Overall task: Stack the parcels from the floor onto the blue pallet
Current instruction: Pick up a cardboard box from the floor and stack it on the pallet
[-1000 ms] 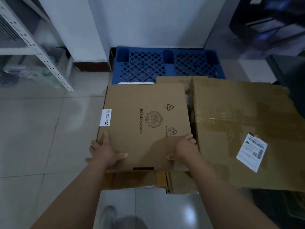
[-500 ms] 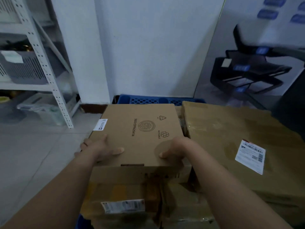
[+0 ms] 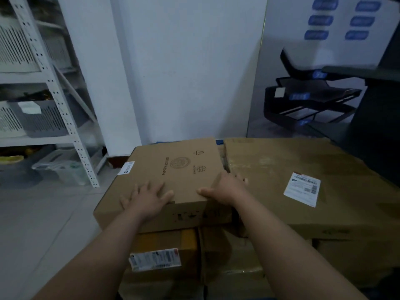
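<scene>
Obs.: flat brown corrugated-cardboard parcel with printed recycling marks [image 3: 173, 169] lies on top of the stack. It rests on a lower brown carton with yellow tape and a white label [image 3: 164, 245]. Its right edge is just beside a large brown cardboard box with a white shipping label [image 3: 292, 169]; contact not resolvable. The blue plastic pallet [image 3: 219, 140] shows only as a sliver past the parcel's far edge, the rest buried under cartons.

Left hand [image 3: 147, 198]: flat, fingers spread, palm down on the parcel's top face close to the near edge, left of centre. It grips nothing.

Right hand [image 3: 225, 187]: over the near right corner, thumb on the top face along the near edge, fingers reaching across the right edge. Whether they hook down the side I cannot tell.

Judgement: the parcel looks stiff and shallow, probably light to moderate in weight. The top face is smooth, so flat palms may slip on it. Best hold is at the two side edges near the near corners, fingers under the bottom edge. Avoid the tuck-flap slot in the near edge. The gap on the right is tight and could pinch fingers.
</scene>
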The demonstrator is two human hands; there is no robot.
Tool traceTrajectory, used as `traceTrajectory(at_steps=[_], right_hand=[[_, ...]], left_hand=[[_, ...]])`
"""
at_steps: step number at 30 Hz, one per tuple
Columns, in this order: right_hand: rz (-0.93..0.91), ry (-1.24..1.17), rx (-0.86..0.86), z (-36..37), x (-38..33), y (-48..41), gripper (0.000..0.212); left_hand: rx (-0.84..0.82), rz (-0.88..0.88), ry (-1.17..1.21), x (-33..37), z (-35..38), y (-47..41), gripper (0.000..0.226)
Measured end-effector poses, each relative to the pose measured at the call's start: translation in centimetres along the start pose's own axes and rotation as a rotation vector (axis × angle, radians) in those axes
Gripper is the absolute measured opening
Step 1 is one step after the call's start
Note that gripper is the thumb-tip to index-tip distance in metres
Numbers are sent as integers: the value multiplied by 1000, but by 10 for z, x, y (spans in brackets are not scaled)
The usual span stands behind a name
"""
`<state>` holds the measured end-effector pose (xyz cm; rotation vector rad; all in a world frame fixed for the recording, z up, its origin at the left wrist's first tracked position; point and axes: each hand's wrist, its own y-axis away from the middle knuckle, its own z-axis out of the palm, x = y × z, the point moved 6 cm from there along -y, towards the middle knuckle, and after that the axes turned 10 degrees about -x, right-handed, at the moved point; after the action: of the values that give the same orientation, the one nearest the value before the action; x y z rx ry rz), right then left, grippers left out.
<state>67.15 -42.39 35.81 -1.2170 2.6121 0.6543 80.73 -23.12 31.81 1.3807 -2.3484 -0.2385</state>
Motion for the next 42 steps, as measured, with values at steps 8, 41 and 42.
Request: traceTrajectory(at_steps=[8,41,42], right_hand=[[-196,-107,85,-4,14,35,56],[-34,-555,276,199,72,111,30],[42,-629,230,220,83,106,26]], left_hand=[[72,98,-40,30,-12,15,60],[-40,-261,806,-107,234,79,31],[-50,-297,868,-109,245,76,35]])
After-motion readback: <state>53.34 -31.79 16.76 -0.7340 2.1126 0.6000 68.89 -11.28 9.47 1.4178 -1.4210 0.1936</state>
